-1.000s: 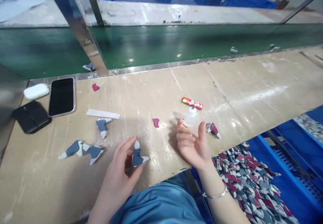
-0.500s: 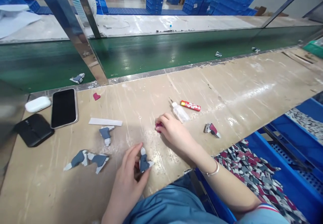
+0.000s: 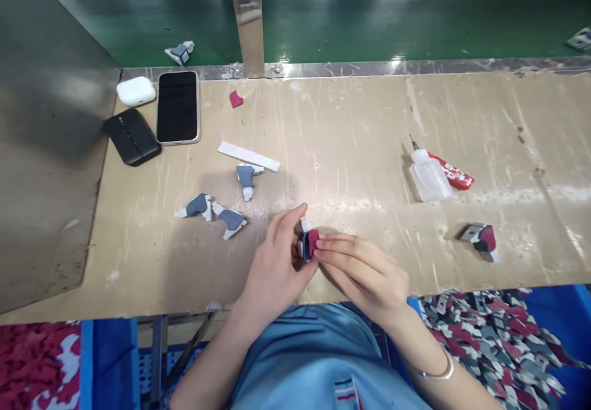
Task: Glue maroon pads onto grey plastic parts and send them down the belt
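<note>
Along the near edge of the worktable, directly before your body, your two hands meet over one small assembly. Your left hand pinches the grey-and-white piece between thumb and fingers, a grip that probably steadies it while leaving its right-hand side accessible; one white end projects from the grasp. Your right hand, its fingers drawn together, pinches the maroon piece at that side; how fully the two surfaces meet cannot be told, since your fingers cover part of them. Left of your hands lie three grey-and-white parts, apparently grouped for easy reach, with a white strip just beyond. Farther back rests a loose maroon chip. To the right, a squeeze bottle partly overlaps a red packet in your view, its thin nozzle directed away from you, perhaps to keep the tip clear of your fingers. A maroon-faced part lies well apart from the grey group, which suggests that the two kinds are kept separate. At the far left, your phone, a white case and a black device sit clustered, presumably out of your hands' way.
</note>
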Available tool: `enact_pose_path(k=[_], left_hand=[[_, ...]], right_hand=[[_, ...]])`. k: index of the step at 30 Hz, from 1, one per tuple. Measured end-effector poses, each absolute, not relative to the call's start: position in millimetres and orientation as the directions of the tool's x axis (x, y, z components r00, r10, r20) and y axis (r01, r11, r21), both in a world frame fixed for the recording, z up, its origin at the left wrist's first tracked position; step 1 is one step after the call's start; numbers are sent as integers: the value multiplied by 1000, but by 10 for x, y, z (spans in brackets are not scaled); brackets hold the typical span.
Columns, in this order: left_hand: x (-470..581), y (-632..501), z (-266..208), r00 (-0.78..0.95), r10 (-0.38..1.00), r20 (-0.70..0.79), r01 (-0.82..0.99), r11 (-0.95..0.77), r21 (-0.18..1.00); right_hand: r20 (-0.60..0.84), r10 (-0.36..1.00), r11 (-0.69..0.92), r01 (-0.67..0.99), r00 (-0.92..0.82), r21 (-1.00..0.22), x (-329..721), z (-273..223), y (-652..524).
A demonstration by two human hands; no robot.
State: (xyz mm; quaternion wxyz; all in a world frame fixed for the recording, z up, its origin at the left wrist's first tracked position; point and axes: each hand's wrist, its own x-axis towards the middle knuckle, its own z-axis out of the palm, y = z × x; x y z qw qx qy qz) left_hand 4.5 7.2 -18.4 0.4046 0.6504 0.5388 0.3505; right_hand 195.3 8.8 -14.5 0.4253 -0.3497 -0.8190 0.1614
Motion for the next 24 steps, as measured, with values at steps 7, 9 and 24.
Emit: enact_pose_path(k=[7,9,24], left_hand=[[31,72,-144,196,981,-15,436,-73,897],[33,79,-139,201,979,-23,431,-68,900],[-110,13,-74,250,967,-48,25,43,999]], right_hand=[[590,703,711,365,-397,-601,1950,-170,91],[579,716,698,379,-391,-607,1942,-173,82],[456,836,539,298,-306,-788,1880,-125,37]])
